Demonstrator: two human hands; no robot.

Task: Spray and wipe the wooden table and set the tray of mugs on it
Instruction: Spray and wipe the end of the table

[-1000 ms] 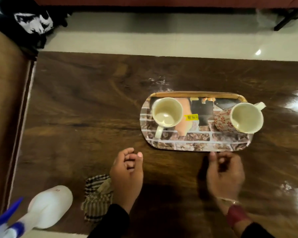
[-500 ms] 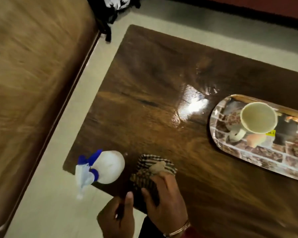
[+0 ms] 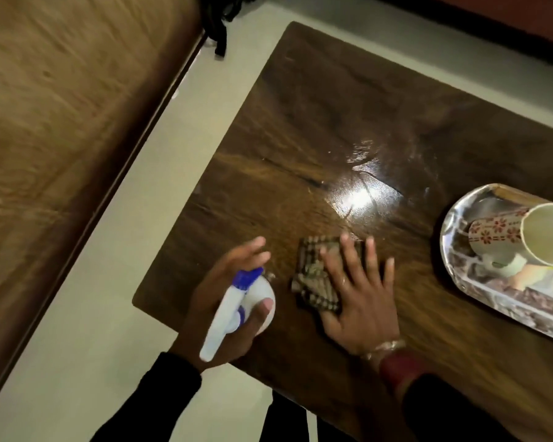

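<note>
Wooden table [image 3: 316, 116] is glossy, with a bright wet-looking patch mid-surface, and the tray [image 3: 454, 282] already sits on it at the right edge of view, partly cut off, one floral mug [image 3: 524, 240] visible inside and leaning on its side rather than upright. Your right hand [image 3: 361, 295] lies flat, fingers spread wide, pressing the striped cloth [image 3: 316, 279] onto the tabletop between tray and near-left corner; it's a palm press, not a pinch. Your left hand [image 3: 227, 301] is wrapped around the white spray bottle [image 3: 237, 307] right at that near-left corner, thumb across the body, the other fingers extended past it, so I can't tell how firm that hold is. Nozzle points back toward you and off the table. My read: tray is placed, you're tidying or doing a last pass. Risks: squeeze the trigger now and the spray lands on the floor or on you, not the wood. The bottle is close to the corner, so a loose hold could send it over the edge. A wide wipe to the right could bump the tray and roll that tilted mug. The wet patch could let the tray slide if nudged. Beside the table: pale floor [image 3: 141, 218] and a brown surface [image 3: 61, 106] further left.
</note>
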